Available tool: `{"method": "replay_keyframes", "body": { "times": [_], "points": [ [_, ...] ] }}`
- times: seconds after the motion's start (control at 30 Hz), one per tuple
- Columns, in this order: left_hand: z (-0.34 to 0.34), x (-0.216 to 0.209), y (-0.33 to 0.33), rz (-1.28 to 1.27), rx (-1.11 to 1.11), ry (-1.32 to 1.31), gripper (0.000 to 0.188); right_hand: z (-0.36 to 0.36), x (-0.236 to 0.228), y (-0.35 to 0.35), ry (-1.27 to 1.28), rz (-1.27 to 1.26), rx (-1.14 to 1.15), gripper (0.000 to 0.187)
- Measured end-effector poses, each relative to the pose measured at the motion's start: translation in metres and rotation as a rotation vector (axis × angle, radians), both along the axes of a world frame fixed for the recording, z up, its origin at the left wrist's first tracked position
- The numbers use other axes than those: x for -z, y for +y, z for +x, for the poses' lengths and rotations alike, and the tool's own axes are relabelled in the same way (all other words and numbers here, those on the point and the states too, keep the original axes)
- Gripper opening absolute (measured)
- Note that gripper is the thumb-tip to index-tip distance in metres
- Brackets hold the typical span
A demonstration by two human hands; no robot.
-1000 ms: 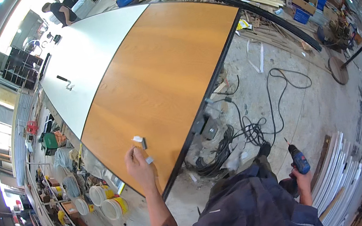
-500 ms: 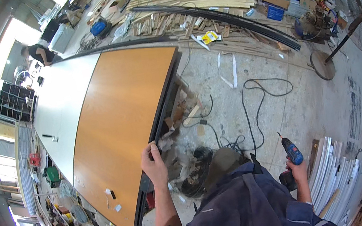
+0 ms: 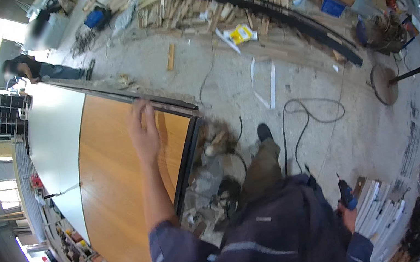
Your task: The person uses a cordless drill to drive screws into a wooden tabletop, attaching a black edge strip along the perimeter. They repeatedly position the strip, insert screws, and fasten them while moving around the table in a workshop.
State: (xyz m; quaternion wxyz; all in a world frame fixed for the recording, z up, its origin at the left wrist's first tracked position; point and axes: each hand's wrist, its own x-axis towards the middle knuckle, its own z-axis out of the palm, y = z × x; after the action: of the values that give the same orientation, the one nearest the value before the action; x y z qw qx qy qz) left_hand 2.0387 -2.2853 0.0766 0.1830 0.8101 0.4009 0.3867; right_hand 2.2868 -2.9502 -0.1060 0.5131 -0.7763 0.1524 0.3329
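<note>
My left hand (image 3: 145, 136) reaches over a large flat panel, with its fingers stretched out and a little apart, holding nothing. It is near the panel's far dark edge; I cannot tell whether the fingertips touch it. The panel has an orange-brown section (image 3: 113, 186) on the near side and a white section (image 3: 50, 141) beyond a curved seam. A black strip (image 3: 188, 159) runs along its right edge. Down at my right side, my right hand (image 3: 348, 214) grips a blue and black cordless drill (image 3: 347, 194), its bit pointing away from me. The drill's lower part is hidden.
A person (image 3: 27, 70) bends at the panel's far end. A black cable (image 3: 306, 109) loops over the concrete floor. Long dark profiles (image 3: 256, 6) and wood offcuts (image 3: 185, 13) lie ahead. White strips (image 3: 382, 213) are piled at right, near a fan's round base (image 3: 383, 84).
My left hand has left the panel's right edge and moved forward over its surface. My body and view have shifted, a leg now shows stepping forward, and the drill stays in my right hand.
</note>
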Motion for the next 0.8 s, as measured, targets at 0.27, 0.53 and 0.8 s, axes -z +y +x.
{"method": "replay_keyframes", "body": {
  "times": [0.27,0.53,0.8],
  "points": [
    [0.007,0.016,0.14,-0.28,0.139,0.838,0.037,0.106,-0.019,0.132,0.016,0.035,0.0,0.04],
    [0.006,0.014,0.117,-0.351,-0.094,1.044,0.042,0.241,-0.006,0.301,0.018,0.055,-0.342,0.023],
    [0.021,0.026,0.103,-0.42,-0.357,1.102,0.032,0.361,0.015,0.472,0.003,0.048,-0.713,0.029]
  ]
}}
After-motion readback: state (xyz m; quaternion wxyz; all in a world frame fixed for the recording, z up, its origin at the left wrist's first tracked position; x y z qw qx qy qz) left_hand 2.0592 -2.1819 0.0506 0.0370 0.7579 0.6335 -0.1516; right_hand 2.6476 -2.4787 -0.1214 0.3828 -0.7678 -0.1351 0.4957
